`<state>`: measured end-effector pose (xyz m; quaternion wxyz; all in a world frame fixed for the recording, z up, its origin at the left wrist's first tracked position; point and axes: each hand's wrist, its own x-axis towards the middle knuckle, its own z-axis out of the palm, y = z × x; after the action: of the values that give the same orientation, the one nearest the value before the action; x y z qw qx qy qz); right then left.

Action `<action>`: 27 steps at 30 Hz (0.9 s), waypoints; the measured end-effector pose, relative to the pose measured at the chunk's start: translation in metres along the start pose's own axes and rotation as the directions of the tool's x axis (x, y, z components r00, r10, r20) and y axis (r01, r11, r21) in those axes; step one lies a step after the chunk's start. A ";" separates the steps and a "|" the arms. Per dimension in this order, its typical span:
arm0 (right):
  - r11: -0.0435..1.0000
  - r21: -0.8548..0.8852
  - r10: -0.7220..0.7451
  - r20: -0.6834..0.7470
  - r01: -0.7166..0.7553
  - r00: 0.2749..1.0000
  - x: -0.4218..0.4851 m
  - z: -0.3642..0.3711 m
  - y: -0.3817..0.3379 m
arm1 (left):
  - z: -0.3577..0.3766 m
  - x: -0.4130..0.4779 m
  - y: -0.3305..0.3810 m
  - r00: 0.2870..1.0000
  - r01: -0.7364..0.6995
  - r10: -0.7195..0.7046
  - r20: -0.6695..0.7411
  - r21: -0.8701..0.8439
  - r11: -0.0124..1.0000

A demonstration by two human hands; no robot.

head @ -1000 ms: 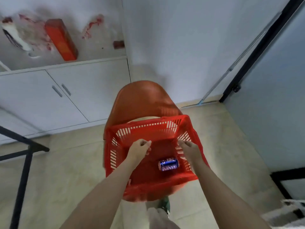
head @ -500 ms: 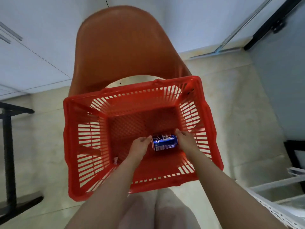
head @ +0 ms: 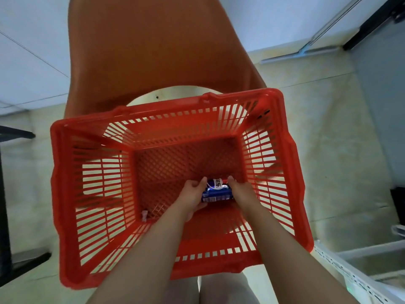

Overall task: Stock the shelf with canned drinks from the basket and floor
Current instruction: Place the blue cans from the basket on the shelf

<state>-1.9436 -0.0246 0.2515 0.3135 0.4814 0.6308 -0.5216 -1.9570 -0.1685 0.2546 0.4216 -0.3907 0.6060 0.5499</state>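
The left hand (head: 192, 195) and the right hand (head: 240, 191) are both down inside the basket (head: 55, 183), closed in on one can (head: 217, 191) from either side. The left hand's fingers curl against the can's left end, with the fingertips reaching over its top edge. The right hand wraps the right end in the same way, hiding that end. The can is blue with a white patch and dark lettering, and it lies on its side between the two palms. It sits low in the basket, near the right part of the mesh bottom, close to the near wall. Whether it rests on the mesh or is just clear of it is hard to judge from above.

Both bare forearms come in over the basket's near rim. A small pale scrap (head: 144, 215) lies on the mesh bottom by the near left corner, beside the left wrist.

The basket is red plastic with slatted walls, and it stands on the pale seat (head: 175, 93) of an orange chair (head: 153, 51), whose back rises beyond the far rim. Pale tiled floor (head: 328, 150) shows around the chair. A black frame (head: 4, 216) runs down the left edge of the view. At the lower right, part of a white shelf (head: 361, 279) with a perforated edge comes into view. The person's light trousers (head: 219, 288) show below the basket.
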 end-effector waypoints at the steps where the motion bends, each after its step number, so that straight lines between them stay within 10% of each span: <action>1: 1.000 -0.002 -0.023 -0.012 0.023 1.000 -0.003 0.000 -0.003 | -0.001 -0.003 0.001 1.000 -0.021 0.021 -0.013 -0.012 1.000; 14: 0.928 -0.261 -0.331 -0.249 0.266 0.910 -0.060 0.001 -0.032 | -0.018 -0.049 0.003 0.988 -0.146 0.132 -0.081 -0.202 0.969; 17: 0.942 -0.186 -0.325 -0.315 0.278 0.892 -0.090 -0.001 -0.039 | -0.035 -0.076 0.022 0.989 -0.141 0.145 -0.018 -0.383 0.913; 27: 0.735 0.392 -0.421 -0.377 0.554 0.825 -0.235 -0.011 -0.051 | -0.081 -0.206 0.090 0.840 -0.468 0.499 0.214 -0.179 0.865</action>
<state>-1.9100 -0.0792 0.4834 -0.0530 0.4248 0.6194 -0.6581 -1.9779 -0.2391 0.4821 0.3185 -0.1760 0.5921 0.7190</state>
